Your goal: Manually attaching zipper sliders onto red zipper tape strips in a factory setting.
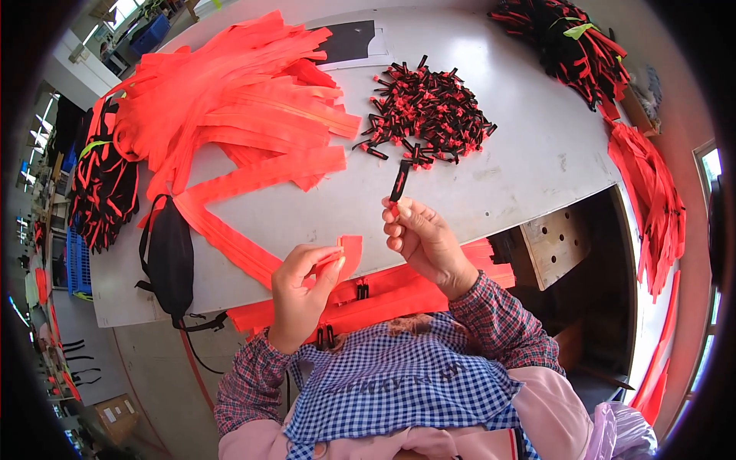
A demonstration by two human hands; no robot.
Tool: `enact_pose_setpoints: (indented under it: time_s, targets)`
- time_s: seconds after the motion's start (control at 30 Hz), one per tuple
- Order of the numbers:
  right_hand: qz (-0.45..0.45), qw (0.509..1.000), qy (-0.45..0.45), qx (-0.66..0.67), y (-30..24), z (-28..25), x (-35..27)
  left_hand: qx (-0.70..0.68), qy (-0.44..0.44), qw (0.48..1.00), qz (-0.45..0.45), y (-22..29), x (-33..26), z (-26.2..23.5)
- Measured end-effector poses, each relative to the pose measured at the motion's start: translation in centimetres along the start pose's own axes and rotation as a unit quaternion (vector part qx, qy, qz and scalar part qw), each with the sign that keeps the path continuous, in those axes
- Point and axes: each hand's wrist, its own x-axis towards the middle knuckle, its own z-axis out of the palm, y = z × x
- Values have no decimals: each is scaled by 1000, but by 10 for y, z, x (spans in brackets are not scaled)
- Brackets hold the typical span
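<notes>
My left hand (301, 287) pinches the end of an orange-red zipper tape (350, 253) between thumb and fingers, just past the table's near edge. To its right, my right hand (428, 239) is closed on a black zipper pull (399, 181) with a red end, which points up and away from me. The two hands are apart, and the pull does not touch the tape end. Beyond my right hand lies a heap of small black-and-red zipper pulls (429, 111). More orange-red tape (406, 284) lies across my lap with several black pulls on it.
A big pile of orange-red zipper tapes (230, 100) covers the table's left side. A black pouch (170, 257) hangs at the left edge. Black-and-red bundles (571, 50) sit at the far right, above hanging red strips (648, 203). A perforated wooden board (556, 245) shows under the table.
</notes>
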Motion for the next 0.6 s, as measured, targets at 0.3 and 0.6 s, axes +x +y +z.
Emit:
enact_pose_setpoints:
  time_s: [0.3,0.6]
  targets:
    - [-190,939,-90,-273,31,44,-21,-18,5,999,36,15,-3,-1]
    - [-257,859,-91,-432,41,48,-19,-36,14,998,44,12,-8,-4]
